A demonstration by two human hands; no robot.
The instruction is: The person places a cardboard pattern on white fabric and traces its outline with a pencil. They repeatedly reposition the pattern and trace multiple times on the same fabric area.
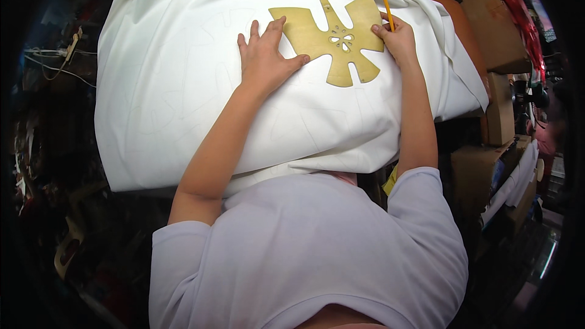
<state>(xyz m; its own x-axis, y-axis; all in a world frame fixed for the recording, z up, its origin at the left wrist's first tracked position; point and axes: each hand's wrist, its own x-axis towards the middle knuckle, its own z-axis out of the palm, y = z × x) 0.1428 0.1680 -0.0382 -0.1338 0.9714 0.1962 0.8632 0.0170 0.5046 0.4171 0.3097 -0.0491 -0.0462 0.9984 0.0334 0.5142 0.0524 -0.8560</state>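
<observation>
A flat, yellowish template (pixel 304 27) with several lobes and small cut-outs at its middle lies on a large sheet of white material (pixel 183 116). My left hand (pixel 264 61) rests at the template's left side, fingers spread, with thumb and forefinger touching its edge. At the opposite edge, my right hand (pixel 400 41) has its fingers curled around a yellow pencil (pixel 385 1), whose dark end points up and away. The right thumb presses on the template's right edge. Faint drawn outlines show on the white material to the left of and below the template. The pencil's lower end is hidden.
Folds of the white material bunch up at the far side and near my body. Cardboard boxes (pixel 492 21) stand along the right, beside a brown panel (pixel 454 24). White cords (pixel 55 55) hang at the left, amid dark clutter.
</observation>
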